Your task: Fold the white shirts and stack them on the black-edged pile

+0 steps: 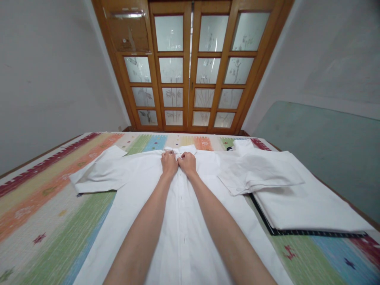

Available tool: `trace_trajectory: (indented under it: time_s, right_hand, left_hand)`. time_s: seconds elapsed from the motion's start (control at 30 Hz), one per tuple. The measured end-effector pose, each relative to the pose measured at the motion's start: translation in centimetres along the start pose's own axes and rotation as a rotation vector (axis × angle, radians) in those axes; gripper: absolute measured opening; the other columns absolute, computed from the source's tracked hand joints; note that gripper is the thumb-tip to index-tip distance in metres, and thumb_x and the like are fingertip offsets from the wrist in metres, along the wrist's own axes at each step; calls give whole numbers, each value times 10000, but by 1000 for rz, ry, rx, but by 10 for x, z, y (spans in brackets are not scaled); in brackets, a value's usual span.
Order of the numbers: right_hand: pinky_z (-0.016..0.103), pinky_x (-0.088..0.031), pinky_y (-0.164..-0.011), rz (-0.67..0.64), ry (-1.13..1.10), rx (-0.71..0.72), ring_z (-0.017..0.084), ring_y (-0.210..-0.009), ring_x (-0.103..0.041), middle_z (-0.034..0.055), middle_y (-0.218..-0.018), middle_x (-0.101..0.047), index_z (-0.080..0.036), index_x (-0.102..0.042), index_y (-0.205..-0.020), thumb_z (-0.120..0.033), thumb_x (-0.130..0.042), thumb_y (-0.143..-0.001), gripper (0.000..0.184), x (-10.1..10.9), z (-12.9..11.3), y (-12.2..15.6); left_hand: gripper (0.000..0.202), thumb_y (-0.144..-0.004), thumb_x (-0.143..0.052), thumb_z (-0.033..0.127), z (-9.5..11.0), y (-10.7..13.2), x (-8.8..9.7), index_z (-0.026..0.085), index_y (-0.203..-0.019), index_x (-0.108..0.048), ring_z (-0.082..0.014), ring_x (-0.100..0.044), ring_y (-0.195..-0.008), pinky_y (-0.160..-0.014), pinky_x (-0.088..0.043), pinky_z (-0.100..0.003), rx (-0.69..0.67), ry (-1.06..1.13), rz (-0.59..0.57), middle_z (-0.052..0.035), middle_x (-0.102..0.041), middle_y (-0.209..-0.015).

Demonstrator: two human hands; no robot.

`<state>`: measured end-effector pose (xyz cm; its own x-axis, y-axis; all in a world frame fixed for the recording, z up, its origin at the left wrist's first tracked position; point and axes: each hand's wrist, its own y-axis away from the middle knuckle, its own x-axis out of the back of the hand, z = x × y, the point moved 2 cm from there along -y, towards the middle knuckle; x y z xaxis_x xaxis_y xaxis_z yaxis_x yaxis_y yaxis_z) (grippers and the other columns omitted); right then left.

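A white short-sleeved shirt [142,213] lies spread front side up, its collar [188,149] at the far end and its sleeves out to both sides. Just below the collar, my left hand [169,163] pinches the button placket. My right hand [187,162] is close beside it, fingers curled and pressed together on the same placket. Buttons and buttonholes run down the middle of the shirt between my forearms. Whatever small piece sits between the fingertips is hidden by the fingers.
Under the shirt is a striped, patterned cloth [32,221]. To the right, folded white fabric [305,206] lies on a dark flat item [320,233], with the shirt's right-hand sleeve overlapping it. A glass panel [320,150] leans by the right wall. Wooden doors [190,79] stand beyond.
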<state>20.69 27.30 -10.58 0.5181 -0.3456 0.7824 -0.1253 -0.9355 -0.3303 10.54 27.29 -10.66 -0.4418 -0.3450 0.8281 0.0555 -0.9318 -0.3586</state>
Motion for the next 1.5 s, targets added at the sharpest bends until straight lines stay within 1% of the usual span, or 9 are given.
trace_trajectory:
  time_s: [0.17,0.33,0.43,0.57,0.7,0.87,1.07,1.33,1.5]
  right_hand:
    - [260,-429,-772,5,-52,-52,189,-849,-631,107,-928,-718,-141,-702,-895,-228,-521,-859,204,0,2,-3]
    - [256,-426,-751,18,-61,-52,187,-837,-633,101,-906,-723,-145,-704,-877,-218,-529,-851,191,-1,4,-3]
    - [255,-422,-740,38,-74,-46,185,-821,-631,98,-883,-723,-146,-703,-851,-207,-537,-843,176,-2,4,-3]
    - [255,-418,-722,74,-124,-35,181,-785,-628,91,-838,-721,-147,-699,-812,-192,-542,-836,165,-4,6,-4]
    - [253,-420,-714,104,-188,-33,176,-756,-623,79,-803,-716,-154,-697,-778,-185,-566,-814,140,-4,8,-5]
    - [258,-427,-712,120,-243,-35,175,-731,-618,68,-766,-711,-164,-691,-738,-193,-579,-793,128,-5,10,-6]
    - [266,-435,-711,137,-306,-48,173,-708,-616,51,-734,-706,-178,-674,-707,-208,-581,-776,120,-7,14,-8]
    - [259,-439,-684,140,-440,-81,168,-676,-620,23,-684,-694,-193,-660,-694,-231,-571,-765,121,-7,20,-8]
    - [259,-444,-697,133,-434,-86,171,-702,-634,25,-706,-703,-193,-672,-699,-215,-570,-764,123,-6,19,-8]
  left_hand:
    - [268,-877,-458,166,0,0,1,161,-1007,-691,-325,-538,-1137,-950,-423,-465,48,4,28,-174,-638,-1142]
    - [253,-875,-527,252,-12,-11,0,155,-1082,-635,-210,-652,-1004,-921,-475,-339,307,409,129,-111,-711,-1075]
    - [284,-852,-591,336,-17,-18,-3,156,-1069,-628,-172,-696,-834,-752,-538,-282,449,739,142,-94,-737,-1012]
    - [336,-821,-612,454,-17,-22,-11,123,-852,-666,-124,-622,-484,-464,-501,-234,540,1084,72,-82,-729,-742]
    - [274,-722,-710,395,-17,-22,-12,129,-765,-664,-101,-544,-364,-365,-441,-201,597,1141,76,-38,-678,-577]
    - [322,-768,-642,456,-17,-23,-8,145,-687,-616,-132,-586,-386,-357,-442,-209,633,1134,73,-71,-694,-592]
    - [151,-675,-654,234,-15,-22,-8,177,-631,-521,-119,-539,-348,-365,-425,-206,556,1123,28,-20,-638,-495]
    - [137,-638,-626,218,-12,-15,-5,179,-547,-530,-90,-476,-378,-396,-350,-204,393,1083,30,17,-603,-500]
    - [83,-670,-606,161,-13,-17,-6,165,-646,-686,-197,-651,-814,-784,-495,-292,183,754,134,-40,-697,-744]
